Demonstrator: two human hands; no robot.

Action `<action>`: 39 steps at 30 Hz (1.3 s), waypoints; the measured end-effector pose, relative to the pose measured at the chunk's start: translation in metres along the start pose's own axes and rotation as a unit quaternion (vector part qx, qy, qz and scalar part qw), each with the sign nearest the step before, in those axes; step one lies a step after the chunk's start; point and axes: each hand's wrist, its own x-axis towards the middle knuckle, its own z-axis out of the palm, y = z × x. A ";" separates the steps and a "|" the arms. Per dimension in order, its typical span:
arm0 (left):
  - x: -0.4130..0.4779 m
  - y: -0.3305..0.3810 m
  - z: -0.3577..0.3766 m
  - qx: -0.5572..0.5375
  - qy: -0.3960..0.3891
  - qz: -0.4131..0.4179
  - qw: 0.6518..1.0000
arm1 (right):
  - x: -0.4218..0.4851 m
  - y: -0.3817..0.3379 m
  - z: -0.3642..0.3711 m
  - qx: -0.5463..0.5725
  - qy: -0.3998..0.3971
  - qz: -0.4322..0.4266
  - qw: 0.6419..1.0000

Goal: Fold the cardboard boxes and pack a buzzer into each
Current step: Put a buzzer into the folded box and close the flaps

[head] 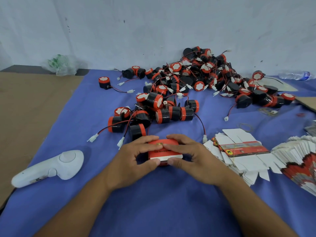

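Observation:
A small red cardboard box with a white stripe sits on the blue cloth in front of me. My left hand grips its left side, fingers over the top and thumb at the near edge. My right hand grips its right side the same way. Whether a buzzer is inside is hidden. A large pile of black-and-red buzzers with wires and white plugs lies beyond the box. Flat unfolded boxes are stacked to the right.
A white handheld controller lies at the left on the cloth. Brown cardboard covers the far left. A crumpled plastic bag and a water bottle lie by the wall. Rubber bands lie at the right.

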 end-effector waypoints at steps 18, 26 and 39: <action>0.003 0.003 0.003 -0.048 0.017 -0.011 0.999 | 0.006 -0.012 0.001 -0.130 0.091 -0.098 0.982; 0.000 0.002 -0.001 -0.018 -0.019 -0.030 0.999 | 0.006 -0.014 -0.001 -0.117 0.098 -0.117 0.981; -0.002 -0.006 0.004 0.018 -0.056 -0.025 0.998 | 0.003 -0.020 0.003 -0.162 0.068 -0.081 0.981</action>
